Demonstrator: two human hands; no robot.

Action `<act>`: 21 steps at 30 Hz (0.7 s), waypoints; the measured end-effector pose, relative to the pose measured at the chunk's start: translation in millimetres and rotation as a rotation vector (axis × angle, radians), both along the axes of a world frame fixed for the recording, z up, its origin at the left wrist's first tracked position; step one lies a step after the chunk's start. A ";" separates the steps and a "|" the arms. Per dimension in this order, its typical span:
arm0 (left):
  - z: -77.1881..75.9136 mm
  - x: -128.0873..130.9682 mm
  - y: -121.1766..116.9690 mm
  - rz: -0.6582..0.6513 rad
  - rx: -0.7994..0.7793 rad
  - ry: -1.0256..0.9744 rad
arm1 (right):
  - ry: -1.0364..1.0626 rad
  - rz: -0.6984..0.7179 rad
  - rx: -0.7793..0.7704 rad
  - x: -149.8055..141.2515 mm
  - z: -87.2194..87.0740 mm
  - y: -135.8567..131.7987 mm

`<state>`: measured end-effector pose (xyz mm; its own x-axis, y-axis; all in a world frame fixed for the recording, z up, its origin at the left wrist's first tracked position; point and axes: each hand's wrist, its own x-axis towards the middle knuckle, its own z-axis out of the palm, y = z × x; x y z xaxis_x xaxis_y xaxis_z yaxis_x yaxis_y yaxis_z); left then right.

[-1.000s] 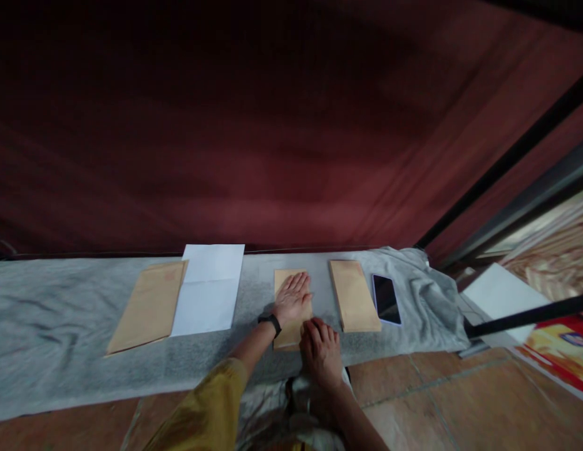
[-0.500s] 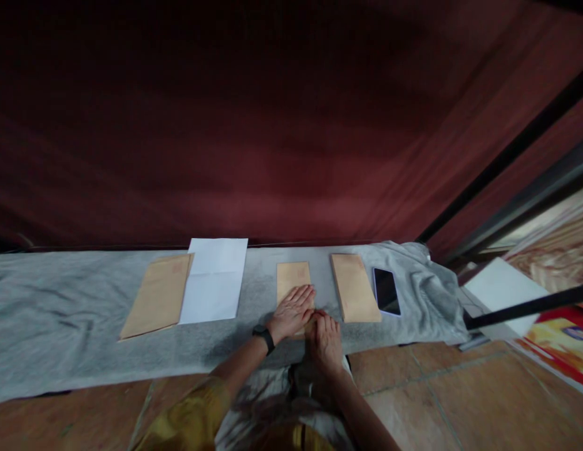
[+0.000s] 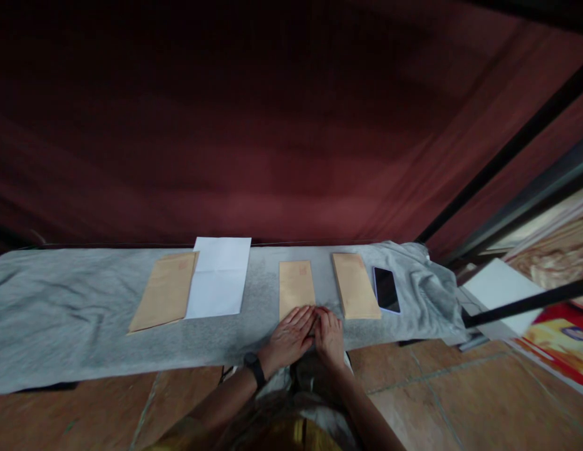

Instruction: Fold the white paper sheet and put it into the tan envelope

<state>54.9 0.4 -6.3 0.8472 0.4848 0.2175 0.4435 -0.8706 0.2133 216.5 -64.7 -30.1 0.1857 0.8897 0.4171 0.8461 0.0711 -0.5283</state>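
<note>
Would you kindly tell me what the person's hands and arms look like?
The left hand and right hand are ungloved. A black band, perhaps a watch, circles the left wrist; the right wrist is bare. A mustard sleeve shows on the left arm.

Left grip (image 3: 290, 338) slid down the envelope (image 3: 295, 285), apparently to its end.

Matt paper envelope (image 3: 295, 285), napped cloth (image 3: 260, 294) (visibly wrinkled)
</note>
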 end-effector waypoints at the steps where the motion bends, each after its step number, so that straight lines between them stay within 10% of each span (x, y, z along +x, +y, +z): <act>1: 1.3 -3.3 -5.3 0.005 0.000 -0.003 | 0.007 0.001 -0.005 1.1 -0.6 0.1; 11: 3.5 -15.0 -22.1 0.079 -0.063 -0.098 | -0.224 0.357 -0.106 15.0 17.8 41.1; 21: 11.1 -5.9 -14.2 0.088 -0.093 -0.210 | -0.349 0.296 -0.182 22.8 12.1 114.4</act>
